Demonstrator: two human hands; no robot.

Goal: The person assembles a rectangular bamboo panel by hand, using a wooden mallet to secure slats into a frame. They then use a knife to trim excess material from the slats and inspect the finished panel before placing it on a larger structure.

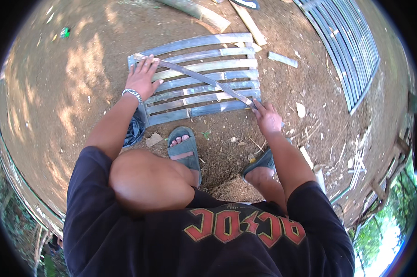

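A panel of several grey bamboo slats (204, 76) lies flat on the dirt in front of me. One thin slat (194, 77) runs diagonally across it from upper left to lower right. My left hand (143, 78), with a bead bracelet at the wrist, presses the slat's upper left end with fingers spread. My right hand (266, 116) pinches the slat's lower right end at the panel's corner. I crouch, and my sandalled feet (184, 148) rest just below the panel.
A larger slatted panel (347, 51) lies at the upper right. A thick bamboo pole (204, 13) and a loose flat strip (251, 23) lie beyond the panel. Offcuts and shavings (301, 110) litter the dirt on the right. A dark bag (134, 131) sits under my left forearm.
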